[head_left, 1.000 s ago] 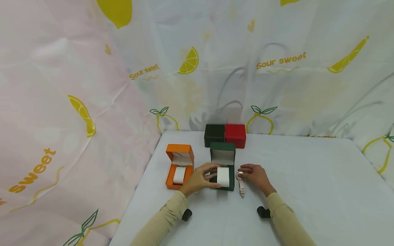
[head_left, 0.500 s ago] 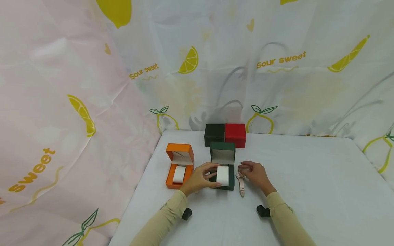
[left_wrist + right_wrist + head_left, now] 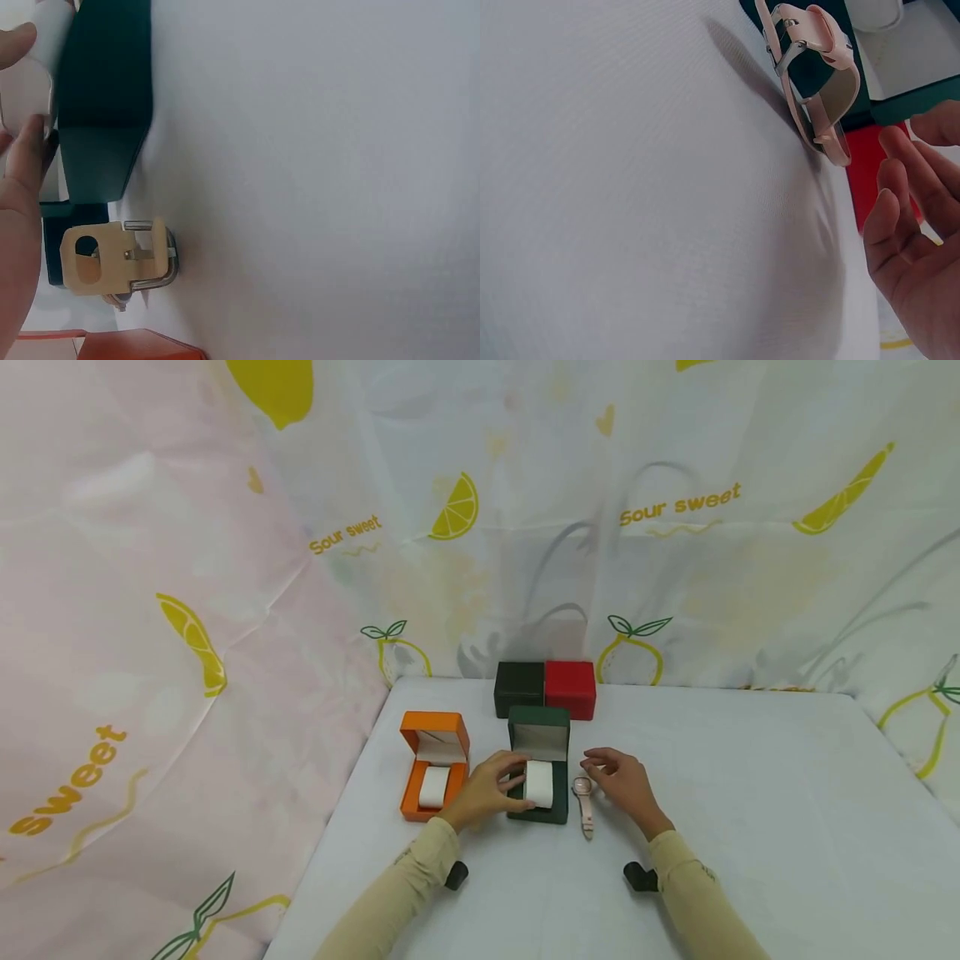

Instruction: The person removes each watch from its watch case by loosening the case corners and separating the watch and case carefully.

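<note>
My left hand (image 3: 483, 793) pinches the white watch cushion (image 3: 539, 784) at the open green watch box (image 3: 559, 810); in the left wrist view, thumb and finger lie on opposite sides of that cushion (image 3: 26, 94). To the right of the box, a pink watch (image 3: 585, 810) lies on the table, its strap (image 3: 817, 37) and buckle showing in the right wrist view. My right hand (image 3: 622, 785) hovers just beyond the watch dial, fingers loosely bent and holding nothing.
An open orange box (image 3: 412, 800) with a white cushion (image 3: 434, 787) stands left. Behind are closed black (image 3: 519, 689) and red (image 3: 570, 690) boxes. A beige strap-like piece with a metal buckle (image 3: 120, 259) sits between the green and orange boxes.
My right fingers have come off the watch and moved slightly away, leaving its dial in sight. The white cushion has shifted a little back in the green box, still held by my left hand.
</note>
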A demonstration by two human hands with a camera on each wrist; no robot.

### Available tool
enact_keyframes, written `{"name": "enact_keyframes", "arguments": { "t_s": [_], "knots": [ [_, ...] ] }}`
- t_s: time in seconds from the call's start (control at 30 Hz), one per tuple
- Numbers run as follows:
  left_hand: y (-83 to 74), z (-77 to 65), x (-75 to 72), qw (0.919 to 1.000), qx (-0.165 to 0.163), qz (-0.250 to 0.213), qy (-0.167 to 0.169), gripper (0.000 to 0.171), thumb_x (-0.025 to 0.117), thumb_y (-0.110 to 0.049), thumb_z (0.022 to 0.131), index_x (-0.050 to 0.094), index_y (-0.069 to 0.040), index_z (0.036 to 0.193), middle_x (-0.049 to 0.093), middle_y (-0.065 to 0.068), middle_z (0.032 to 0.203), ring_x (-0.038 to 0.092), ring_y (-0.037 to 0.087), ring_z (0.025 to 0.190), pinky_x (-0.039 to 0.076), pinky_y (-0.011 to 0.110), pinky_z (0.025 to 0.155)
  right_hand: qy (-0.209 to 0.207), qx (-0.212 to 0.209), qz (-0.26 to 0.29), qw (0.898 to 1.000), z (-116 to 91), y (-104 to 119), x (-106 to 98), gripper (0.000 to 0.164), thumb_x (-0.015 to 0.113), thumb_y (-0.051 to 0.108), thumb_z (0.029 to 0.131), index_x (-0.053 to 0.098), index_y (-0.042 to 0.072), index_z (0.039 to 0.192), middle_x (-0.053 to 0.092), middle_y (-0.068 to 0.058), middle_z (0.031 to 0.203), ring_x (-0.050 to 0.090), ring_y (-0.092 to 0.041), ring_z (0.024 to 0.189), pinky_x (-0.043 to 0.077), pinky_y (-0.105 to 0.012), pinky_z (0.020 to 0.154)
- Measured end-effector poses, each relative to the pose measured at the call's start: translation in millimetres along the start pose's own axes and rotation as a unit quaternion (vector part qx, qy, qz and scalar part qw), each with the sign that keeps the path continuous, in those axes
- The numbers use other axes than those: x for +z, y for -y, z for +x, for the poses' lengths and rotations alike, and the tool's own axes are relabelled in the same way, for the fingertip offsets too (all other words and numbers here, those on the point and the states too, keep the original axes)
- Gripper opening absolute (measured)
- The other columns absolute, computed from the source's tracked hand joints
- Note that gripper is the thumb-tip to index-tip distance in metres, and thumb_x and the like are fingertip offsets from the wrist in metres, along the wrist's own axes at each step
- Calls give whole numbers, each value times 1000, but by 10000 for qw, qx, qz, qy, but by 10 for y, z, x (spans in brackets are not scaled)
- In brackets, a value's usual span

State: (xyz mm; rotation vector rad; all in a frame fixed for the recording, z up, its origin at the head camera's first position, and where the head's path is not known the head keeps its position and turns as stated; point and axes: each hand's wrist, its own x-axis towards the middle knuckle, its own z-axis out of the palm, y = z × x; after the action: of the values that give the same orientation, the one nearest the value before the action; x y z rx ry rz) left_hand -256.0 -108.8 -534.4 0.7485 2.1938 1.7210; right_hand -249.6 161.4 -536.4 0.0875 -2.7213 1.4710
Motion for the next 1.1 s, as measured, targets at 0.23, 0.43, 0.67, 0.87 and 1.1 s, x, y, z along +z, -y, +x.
{"name": "enact_keyframes", "arguments": {
  "t_s": [0.23, 0.43, 0.67, 0.87, 1.1],
  "knots": [
    [2, 2, 27, 9987, -58, 488, 135, 72, 85, -6, 74, 53, -7, 138, 48, 4, 132, 52, 20, 125, 47, 28, 96, 16, 11, 64, 10000, -12, -12, 1, 30, 64, 17, 92, 66, 5, 120, 71, -7, 104, 60, -24, 90, 49, -28, 60],
    [-13, 0, 45, 9988, -171, 451, 118, 71, 83, -5, 76, 51, -5, 139, 45, 5, 138, 53, 20, 126, 47, 27, 94, 43, 75, 107, 9999, -32, -14, 9, 29, 65, 17, 93, 67, 7, 120, 71, -7, 104, 59, -24, 90, 49, -28, 57],
    [-63, 19, 76, 9983, -271, 497, 148, 71, 82, -4, 77, 49, -4, 140, 45, 6, 140, 49, 23, 130, 47, 29, 95, 21, 127, 179, 9998, -40, -16, 32, 28, 66, 16, 93, 67, 7, 119, 71, -6, 103, 59, -23, 89, 50, -27, 58],
    [-56, 25, 45, 9450, 454, 3179, 622, 54, 73, -27, 90, 56, -6, 137, 49, 2, 144, 41, 18, 136, 37, 34, 108, 43, 114, 206, 9997, -34, 18, 23, 28, 65, 16, 94, 66, 7, 120, 71, -6, 104, 59, -24, 90, 51, -29, 59],
    [-78, -7, 41, 9263, 794, 3620, 676, 49, 67, -32, 94, 59, -5, 134, 53, 2, 140, 48, 17, 130, 39, 34, 106, 91, 78, 195, 9997, -12, 51, 7, 29, 64, 17, 94, 66, 7, 122, 70, -6, 105, 58, -24, 91, 51, -30, 59]
  ]
}}
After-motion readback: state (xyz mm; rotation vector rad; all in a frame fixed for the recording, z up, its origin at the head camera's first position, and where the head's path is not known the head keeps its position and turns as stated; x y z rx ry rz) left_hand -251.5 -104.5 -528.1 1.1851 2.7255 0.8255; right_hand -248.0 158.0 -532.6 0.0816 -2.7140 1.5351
